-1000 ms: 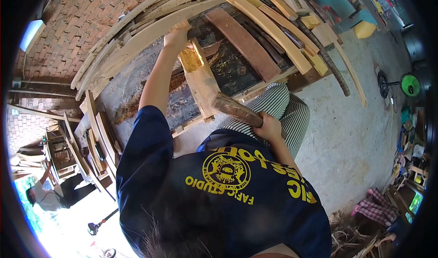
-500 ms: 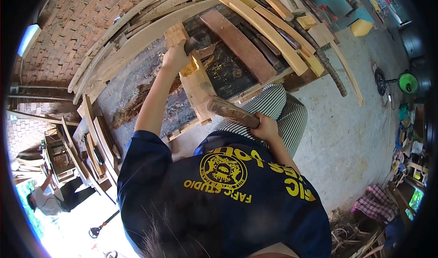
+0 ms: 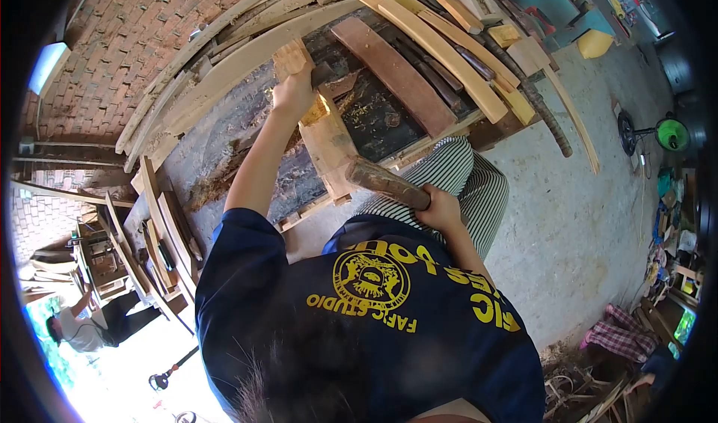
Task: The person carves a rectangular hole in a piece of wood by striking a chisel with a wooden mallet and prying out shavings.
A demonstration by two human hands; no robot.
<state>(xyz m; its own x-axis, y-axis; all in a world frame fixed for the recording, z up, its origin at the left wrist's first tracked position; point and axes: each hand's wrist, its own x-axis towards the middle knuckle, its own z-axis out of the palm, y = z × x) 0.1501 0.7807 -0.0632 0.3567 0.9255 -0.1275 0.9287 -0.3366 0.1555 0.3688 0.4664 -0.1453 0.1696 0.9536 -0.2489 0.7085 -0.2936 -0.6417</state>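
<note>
A pale wooden block (image 3: 329, 142) with a cut, yellowish recess lies lengthwise on the dark, shaving-strewn work surface (image 3: 280, 172). My left hand (image 3: 295, 94) is closed at the block's upper part, around a dark tool (image 3: 321, 74) whose end sticks out to the right; its working end is hidden. Lower right, my right hand (image 3: 441, 210) grips one end of a thick, round wooden mallet (image 3: 383, 184). The mallet's other end reaches the lower right edge of the block. A reddish-brown board (image 3: 393, 75) lies to the right of the block.
Curved pale strips (image 3: 441, 56), dark tools and a long rough stick (image 3: 550, 124) lie at the upper right. Long planks (image 3: 217, 79) line the brick wall side. A green fan (image 3: 671, 135) stands far right. Another person (image 3: 86, 329) is at the far lower left.
The whole view has shifted slightly to the right. Both hands keep their holds, and the block, tool and mallet show no clear movement of their own.
</note>
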